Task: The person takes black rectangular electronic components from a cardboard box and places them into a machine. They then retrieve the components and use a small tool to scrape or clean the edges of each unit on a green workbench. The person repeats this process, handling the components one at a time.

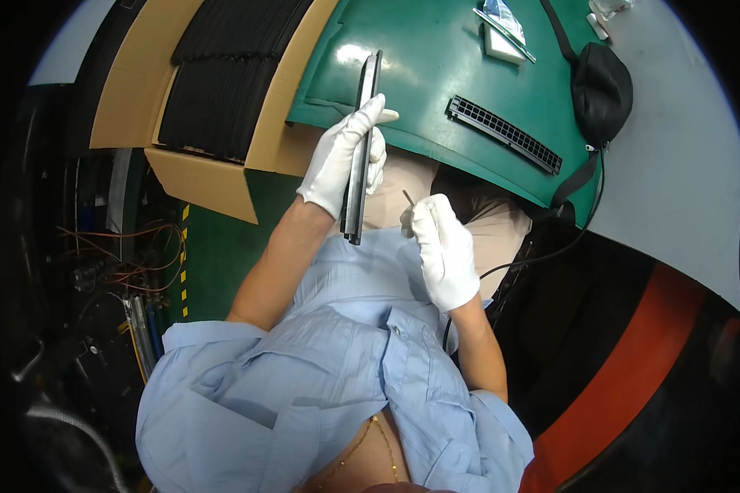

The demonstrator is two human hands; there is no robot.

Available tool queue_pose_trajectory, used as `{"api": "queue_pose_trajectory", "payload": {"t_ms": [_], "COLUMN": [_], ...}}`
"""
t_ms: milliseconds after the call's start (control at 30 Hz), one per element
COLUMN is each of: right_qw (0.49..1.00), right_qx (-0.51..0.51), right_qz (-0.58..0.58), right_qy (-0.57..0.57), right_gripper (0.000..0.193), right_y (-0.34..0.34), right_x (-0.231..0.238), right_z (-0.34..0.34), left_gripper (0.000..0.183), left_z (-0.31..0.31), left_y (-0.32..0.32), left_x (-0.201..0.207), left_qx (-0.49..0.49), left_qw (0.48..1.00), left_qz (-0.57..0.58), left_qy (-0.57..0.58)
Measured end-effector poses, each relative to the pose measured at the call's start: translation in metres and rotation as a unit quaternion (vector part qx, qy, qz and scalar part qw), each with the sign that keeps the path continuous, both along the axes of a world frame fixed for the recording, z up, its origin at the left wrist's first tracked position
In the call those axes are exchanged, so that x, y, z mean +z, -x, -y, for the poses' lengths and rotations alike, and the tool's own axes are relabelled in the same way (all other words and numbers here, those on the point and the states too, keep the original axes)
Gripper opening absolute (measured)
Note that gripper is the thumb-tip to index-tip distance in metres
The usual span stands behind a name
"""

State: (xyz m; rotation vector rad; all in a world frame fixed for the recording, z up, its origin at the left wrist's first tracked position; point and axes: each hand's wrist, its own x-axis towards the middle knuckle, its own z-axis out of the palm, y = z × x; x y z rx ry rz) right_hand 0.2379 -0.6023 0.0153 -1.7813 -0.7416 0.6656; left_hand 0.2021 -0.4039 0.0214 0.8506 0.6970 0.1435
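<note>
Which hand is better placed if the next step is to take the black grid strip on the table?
Probably the right hand: it is nearer the grid strip and holds only a thin rod. The left hand is farther and grips a long black bar.

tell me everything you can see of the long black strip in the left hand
The long black strip is straight and narrow, apparently plastic, with lengthwise edges and a paler, shiny band along it. It is held tilted slightly, its far end leaning right and seen against the green mat, its near end in front of the blue shirt. The white-gloved left hand grips its middle, hiding part of it; nothing else visibly touches it.
</note>
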Motion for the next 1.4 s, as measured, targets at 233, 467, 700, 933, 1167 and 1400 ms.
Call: {"api": "queue_pose_trajectory", "payload": {"t_ms": [233, 467, 700, 933, 1167, 1400], "right_qw": [0.916, 0.860, 0.857, 0.941, 0.931, 0.927], "right_qx": [0.066, 0.144, 0.192, 0.114, 0.068, 0.033], "right_qz": [0.395, 0.489, 0.478, 0.315, 0.353, 0.373], "right_qy": [-0.004, 0.020, 0.005, -0.051, -0.062, -0.027], "right_gripper": [0.012, 0.016, 0.014, 0.027, 0.019, 0.028], "right_y": [-0.028, -0.016, 0.004, 0.007, -0.001, -0.007], "right_x": [0.012, 0.019, 0.021, 0.030, 0.019, 0.019], "right_z": [-0.022, -0.010, -0.002, 0.005, -0.004, 0.000], "left_gripper": [0.046, 0.039, 0.039, 0.051, 0.055, 0.054], "left_z": [0.018, 0.016, 0.008, 0.011, 0.024, 0.046], "left_y": [-0.006, -0.007, -0.011, -0.006, 0.007, 0.034], "left_x": [0.004, 0.000, -0.003, -0.005, -0.010, -0.007], "left_qx": [-0.062, -0.038, -0.009, -0.006, -0.027, -0.080], "left_qw": [0.995, 0.998, 1.000, 1.000, 0.996, 0.996], "left_qz": [-0.030, -0.032, -0.018, -0.015, 0.020, -0.018], "left_qy": [-0.066, -0.028, 0.010, -0.005, 0.087, 0.040]}}
